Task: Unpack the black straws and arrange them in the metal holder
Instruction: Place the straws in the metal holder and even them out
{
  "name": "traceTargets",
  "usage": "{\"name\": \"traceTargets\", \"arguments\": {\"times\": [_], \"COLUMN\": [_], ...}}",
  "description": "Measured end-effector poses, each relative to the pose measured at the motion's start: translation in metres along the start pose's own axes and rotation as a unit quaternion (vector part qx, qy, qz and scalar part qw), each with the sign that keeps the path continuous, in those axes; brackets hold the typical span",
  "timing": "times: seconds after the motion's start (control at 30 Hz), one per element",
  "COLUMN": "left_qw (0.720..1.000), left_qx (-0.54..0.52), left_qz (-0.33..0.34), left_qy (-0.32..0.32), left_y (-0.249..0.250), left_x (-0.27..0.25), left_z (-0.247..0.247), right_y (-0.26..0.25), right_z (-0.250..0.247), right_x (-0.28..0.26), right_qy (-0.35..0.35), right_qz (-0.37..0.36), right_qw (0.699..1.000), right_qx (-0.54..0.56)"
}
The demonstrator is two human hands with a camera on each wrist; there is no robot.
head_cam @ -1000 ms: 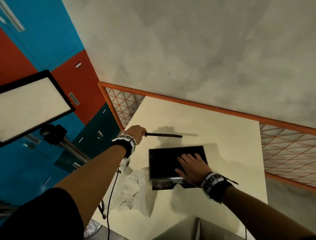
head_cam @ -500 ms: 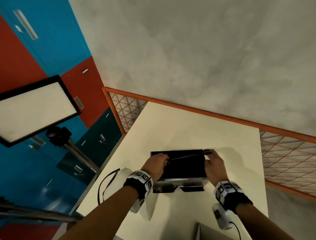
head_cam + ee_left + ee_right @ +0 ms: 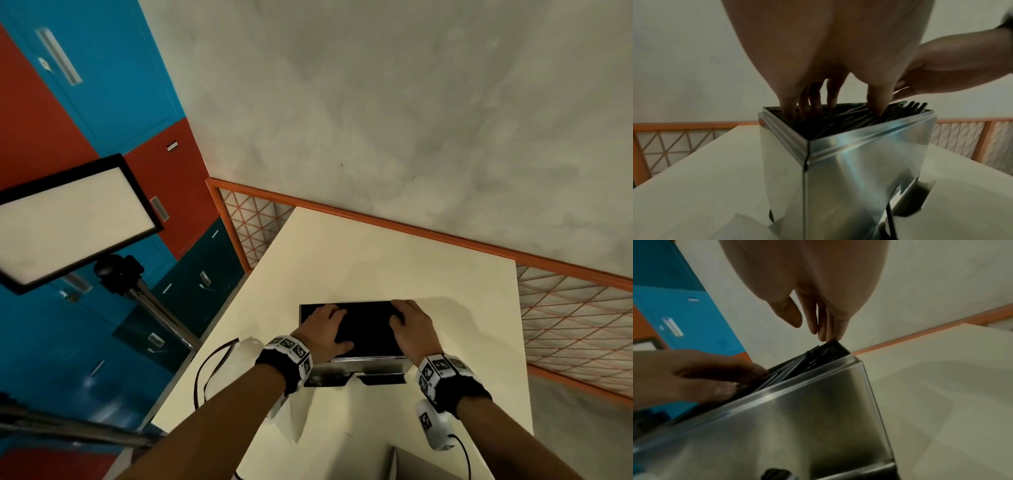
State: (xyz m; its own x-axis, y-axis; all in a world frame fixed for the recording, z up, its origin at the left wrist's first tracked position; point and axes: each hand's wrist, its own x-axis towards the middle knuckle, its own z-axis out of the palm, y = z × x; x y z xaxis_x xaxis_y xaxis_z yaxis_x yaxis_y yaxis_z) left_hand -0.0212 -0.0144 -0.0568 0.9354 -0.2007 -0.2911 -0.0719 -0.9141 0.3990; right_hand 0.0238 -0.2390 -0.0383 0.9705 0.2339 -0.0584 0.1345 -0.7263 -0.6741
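The metal holder stands on the cream table, its open top filled with black straws lying lengthwise. My left hand lies over the left part of the opening, and its straight fingers press down on the straws. My right hand is at the right end, where its fingertips touch the straw ends at the far corner. Neither hand holds anything. The holder's shiny wall fills both wrist views.
A black cable loops over the table's left edge. A light panel on a tripod stands to the left. An orange mesh railing runs behind and to the right. A grey box corner sits at the near edge.
My left hand, which held one straw out to the left, brought it over the holder. Both hands laid it in and now rest on the straws.
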Motion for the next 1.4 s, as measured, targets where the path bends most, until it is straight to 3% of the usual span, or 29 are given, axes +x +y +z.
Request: {"name": "traceTargets", "arguments": {"times": [0.17,0.3,0.5,0.7,0.83,1.07,1.3,1.4], "left_qw": [0.999,0.998,0.995,0.982,0.979,0.997,0.995,0.993], "left_qx": [0.028,0.066,0.053,0.101,0.069,0.053,0.057,0.072], "left_qz": [-0.013,0.000,0.024,0.060,0.058,-0.005,-0.022,-0.019], "left_qy": [-0.019,0.021,0.084,0.149,0.183,0.064,0.080,0.095], "left_y": [0.003,0.012,0.013,0.018,0.021,0.027,0.028,0.032], "left_x": [0.004,0.002,-0.011,-0.021,-0.023,-0.008,-0.008,-0.012], "left_z": [0.025,0.044,0.060,0.067,0.069,0.055,0.051,0.049], "right_y": [0.004,0.005,-0.013,-0.018,-0.010,-0.006,-0.032,-0.035], "right_z": [0.028,0.028,0.025,0.040,0.045,0.043,0.029,0.031], "right_x": [-0.009,-0.016,-0.022,-0.033,-0.041,-0.038,-0.027,-0.014], "right_qy": [-0.064,-0.031,-0.043,-0.071,-0.086,-0.069,-0.079,-0.120], "right_qz": [-0.102,-0.170,-0.192,-0.202,-0.193,-0.234,-0.233,-0.230], "right_qw": [0.975,0.945,0.892,0.885,0.896,0.892,0.883,0.890], "right_qx": [-0.186,-0.278,-0.407,-0.413,-0.390,-0.379,-0.398,-0.374]}}
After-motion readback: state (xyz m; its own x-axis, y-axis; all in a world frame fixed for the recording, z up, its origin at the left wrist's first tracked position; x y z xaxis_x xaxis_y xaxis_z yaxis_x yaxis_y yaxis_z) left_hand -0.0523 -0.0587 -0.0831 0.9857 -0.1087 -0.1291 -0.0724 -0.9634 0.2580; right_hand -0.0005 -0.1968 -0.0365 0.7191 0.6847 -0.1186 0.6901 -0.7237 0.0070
